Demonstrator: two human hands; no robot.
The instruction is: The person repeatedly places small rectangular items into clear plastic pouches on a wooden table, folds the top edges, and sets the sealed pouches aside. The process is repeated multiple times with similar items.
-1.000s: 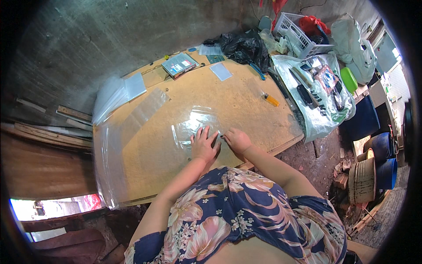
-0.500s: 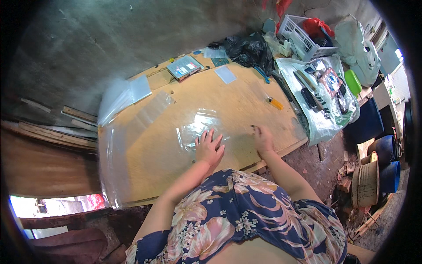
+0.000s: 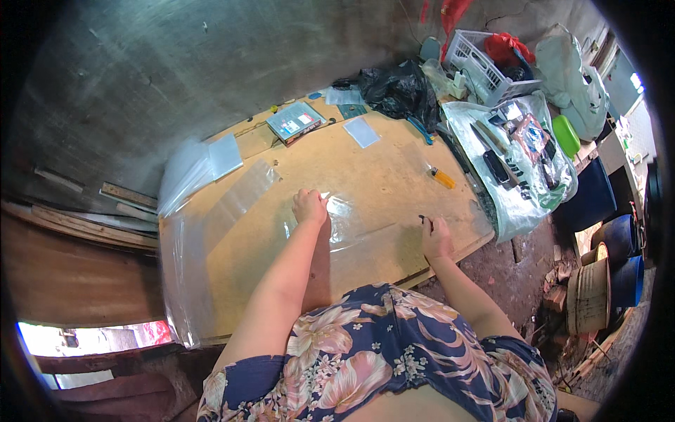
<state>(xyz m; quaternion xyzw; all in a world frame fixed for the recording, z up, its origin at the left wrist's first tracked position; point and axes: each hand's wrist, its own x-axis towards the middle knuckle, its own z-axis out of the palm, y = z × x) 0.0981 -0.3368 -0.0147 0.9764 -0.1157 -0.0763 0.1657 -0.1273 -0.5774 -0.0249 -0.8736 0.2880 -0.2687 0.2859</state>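
Observation:
A clear plastic sheet [image 3: 342, 224] lies on the wooden table, shiny where light falls on it. At its far left edge my left hand [image 3: 309, 207] is closed, and a bright bit of the plastic sticks out by the fingertips. My right hand [image 3: 439, 239] is closed near the table's right front edge, with a small dark thing [image 3: 422, 217] at its fingertips, too small to name. Long strips of clear film [image 3: 242, 198] run along the table's left side. An orange lighter [image 3: 442, 178] lies beyond my right hand.
A stack of clear plastic sleeves [image 3: 226, 155] sits at the far left of the wooden table [image 3: 253, 281]. Along the back are a flat box [image 3: 294, 122], a small pale sheet [image 3: 362, 132] and a black plastic bag [image 3: 402, 88]. Tools lie on a silvery sack [image 3: 517, 211] at right.
My left hand has moved away from me and slightly left, from lying spread on the plastic to closing at its edge. My right hand has shifted slightly right and nearer.

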